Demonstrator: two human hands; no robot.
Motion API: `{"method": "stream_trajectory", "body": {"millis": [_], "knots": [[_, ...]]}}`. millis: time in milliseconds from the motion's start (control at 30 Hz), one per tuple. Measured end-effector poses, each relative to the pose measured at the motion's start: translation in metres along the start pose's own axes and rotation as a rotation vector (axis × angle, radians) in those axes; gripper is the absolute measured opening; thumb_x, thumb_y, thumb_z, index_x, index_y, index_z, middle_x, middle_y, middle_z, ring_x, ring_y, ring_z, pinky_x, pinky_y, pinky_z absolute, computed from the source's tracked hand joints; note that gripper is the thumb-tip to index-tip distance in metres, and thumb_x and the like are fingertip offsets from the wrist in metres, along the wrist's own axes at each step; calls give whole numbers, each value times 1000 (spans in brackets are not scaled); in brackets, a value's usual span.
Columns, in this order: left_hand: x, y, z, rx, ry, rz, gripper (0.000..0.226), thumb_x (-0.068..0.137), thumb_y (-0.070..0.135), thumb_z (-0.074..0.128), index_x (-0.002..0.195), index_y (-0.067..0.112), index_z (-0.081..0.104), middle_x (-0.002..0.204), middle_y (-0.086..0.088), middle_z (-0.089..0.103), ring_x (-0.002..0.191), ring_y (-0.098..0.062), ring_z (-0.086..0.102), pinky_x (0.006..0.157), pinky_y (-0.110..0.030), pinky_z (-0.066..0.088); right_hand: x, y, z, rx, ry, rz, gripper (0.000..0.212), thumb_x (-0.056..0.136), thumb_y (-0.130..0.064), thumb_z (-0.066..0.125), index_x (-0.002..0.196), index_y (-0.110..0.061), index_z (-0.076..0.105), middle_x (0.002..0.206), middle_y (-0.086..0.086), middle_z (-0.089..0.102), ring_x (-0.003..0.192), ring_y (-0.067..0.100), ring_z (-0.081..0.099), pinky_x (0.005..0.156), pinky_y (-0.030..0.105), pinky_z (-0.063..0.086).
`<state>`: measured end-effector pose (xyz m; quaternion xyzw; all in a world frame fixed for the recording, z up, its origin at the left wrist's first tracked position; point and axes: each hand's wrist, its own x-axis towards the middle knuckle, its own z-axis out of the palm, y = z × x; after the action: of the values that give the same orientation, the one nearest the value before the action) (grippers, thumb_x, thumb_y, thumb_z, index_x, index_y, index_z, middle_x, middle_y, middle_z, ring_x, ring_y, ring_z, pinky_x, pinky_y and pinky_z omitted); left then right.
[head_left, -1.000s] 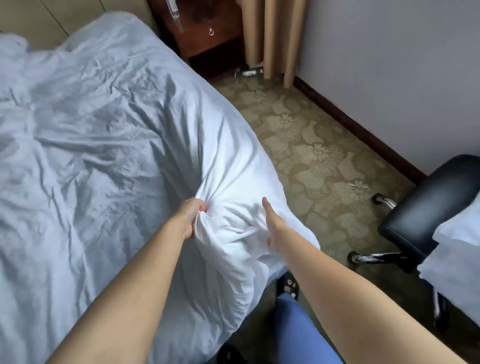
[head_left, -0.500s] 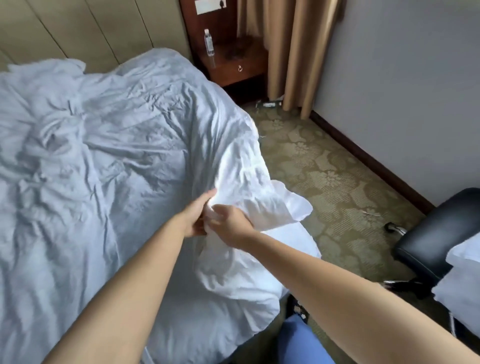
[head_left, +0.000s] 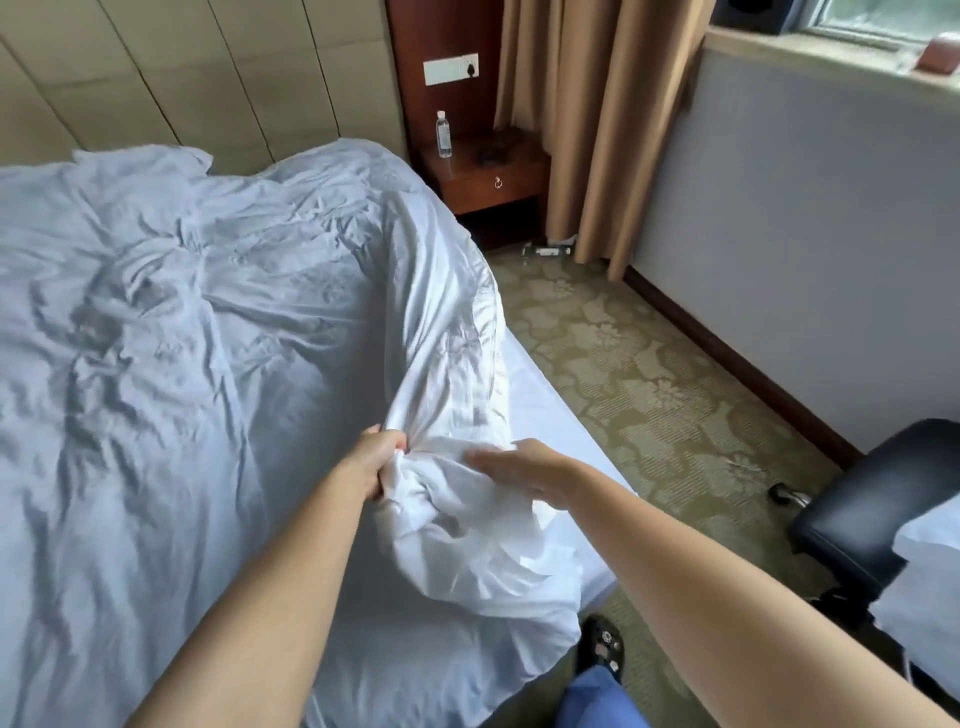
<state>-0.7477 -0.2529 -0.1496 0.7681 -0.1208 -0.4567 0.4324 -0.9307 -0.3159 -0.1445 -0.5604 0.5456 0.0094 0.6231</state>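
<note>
Both arms bare, stretched forward, forearms converging. Left hand (head_left: 375, 462) fisted, knuckles up, fingers curled tight round a bunch of cloth (head_left: 447, 501). Right hand (head_left: 519, 467) just beside it, palm down, fingers straight and together, pointing left, slightly blurred, flat on the same bunch.
</note>
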Motion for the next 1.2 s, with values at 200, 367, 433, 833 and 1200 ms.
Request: {"method": "stream_trajectory", "body": {"millis": [200, 367, 433, 833, 1200], "knots": [[2, -14, -32, 101, 48, 214, 42, 87, 5, 60, 128, 12, 55, 121, -12, 61, 103, -24, 59, 82, -30, 50, -35, -36, 66, -213, 126, -316, 33, 77, -13, 72, 102, -13, 50, 93, 7, 55, 76, 19, 52, 53, 25, 40], [-17, -10, -41, 223, -200, 2, 43, 84, 40, 66, 118, 14, 55, 95, -9, 64, 74, -22, 60, 61, -29, 51, -56, -17, 115, -719, 16, -373, 26, 86, -9, 53, 109, 0, 59, 106, 19, 62, 106, 34, 60, 71, 27, 38], [-18, -19, -42, 361, -125, 25, 45, 81, 12, 65, 123, 9, 48, 105, -14, 61, 75, -24, 60, 62, -32, 53, -62, -11, 115, -733, -33, -353, 33, 90, -14, 51, 118, 2, 55, 110, 20, 61, 110, 34, 58, 78, 32, 41], [-34, -31, -44, 258, -250, 4, 49, 76, -8, 63, 121, 4, 49, 110, -17, 64, 83, -24, 65, 68, -32, 58, -52, 10, 93, -251, -77, 129, 72, 91, -56, 51, 143, -9, 34, 145, 10, 38, 134, 24, 38, 109, 32, 32], [-43, -34, -92, 256, -265, 0, 37, 84, -10, 53, 115, 9, 58, 96, -11, 69, 71, -20, 67, 62, -33, 58, -87, -29, 114, -89, 469, -411, 48, 98, -45, 41, 69, -10, 55, 90, 20, 64, 87, 30, 60, 76, 34, 42]]}}
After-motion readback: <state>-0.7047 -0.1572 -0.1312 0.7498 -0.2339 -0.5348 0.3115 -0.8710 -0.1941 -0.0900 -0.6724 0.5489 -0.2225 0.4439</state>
